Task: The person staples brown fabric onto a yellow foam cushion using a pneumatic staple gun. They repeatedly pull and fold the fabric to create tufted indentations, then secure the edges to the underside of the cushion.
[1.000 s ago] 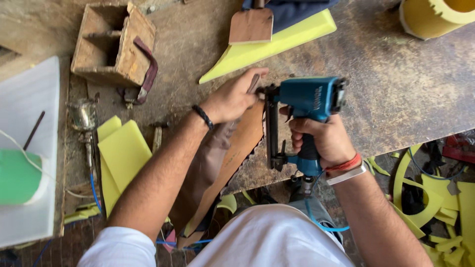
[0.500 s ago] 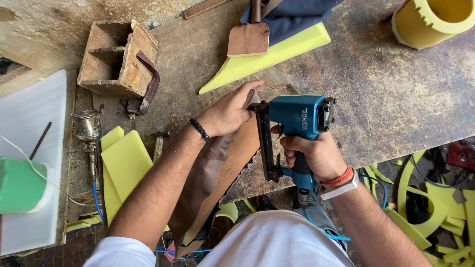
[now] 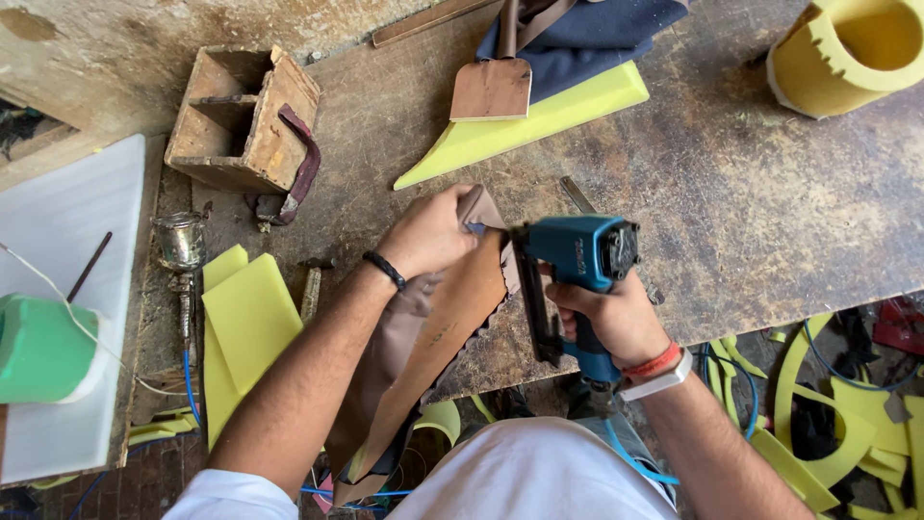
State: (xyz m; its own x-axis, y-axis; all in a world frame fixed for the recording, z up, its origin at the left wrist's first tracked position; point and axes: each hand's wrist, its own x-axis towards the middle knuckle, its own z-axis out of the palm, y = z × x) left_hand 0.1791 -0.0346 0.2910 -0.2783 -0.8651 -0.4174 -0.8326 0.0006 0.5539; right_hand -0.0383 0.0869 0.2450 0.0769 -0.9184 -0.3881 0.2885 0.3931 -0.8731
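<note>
Head view: the left hand [image 3: 430,234] pinches the upper edge of a brown covered panel [image 3: 438,332]; the right hand [image 3: 616,318] grips a blue pneumatic stapler [image 3: 576,255] whose nose meets that edge, above the worn tabletop [image 3: 751,212]. A yellow foam wedge [image 3: 525,125] lies beyond.

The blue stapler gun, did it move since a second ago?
Yes. The blue stapler gun in the right hand has come a little toward the person, farther from the yellow foam wedge, judged against the worn workbench.

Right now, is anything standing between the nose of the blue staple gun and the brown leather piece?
Nothing visible does. The blue staple gun in the right hand meets the brown leather piece directly, and the left hand pinches the leather's top edge just beside the nose.
</note>
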